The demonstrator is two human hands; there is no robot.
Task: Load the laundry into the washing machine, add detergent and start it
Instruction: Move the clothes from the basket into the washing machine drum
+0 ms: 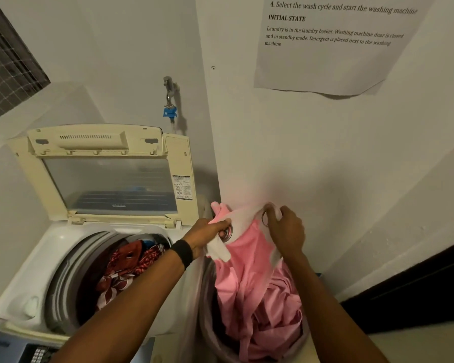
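Over the basket, just right of the washer: both hands on one pink cloth. Left hand curled tight and clamped on the white band at the top edge of the cloth, close beside a metal ring set in that band. Right hand also curled, pinching the same band further right, with a second ring partly seen under its fingers. Band pulled out between the two hands; hands apart from each other, at about equal height. Rest of the cloth hanging down into the basket and piled there in folds (top part lifted, lower part not). Black wristband on the left wrist.

Lid of the washer up, leaning back toward the wall. In the drum, red patterned clothes with a bit of blue behind.

Hard to make out: fingertips of both hands, buried in the cloth. Bottom and far wall of the basket covered by the pink folds. Near right part of the drum hidden by the left forearm. Panel cut off at the lower left corner, its buttons blurred. Paper sheet on the wall cut off at the top. Tap with a blue fitting on the wall behind the lid.
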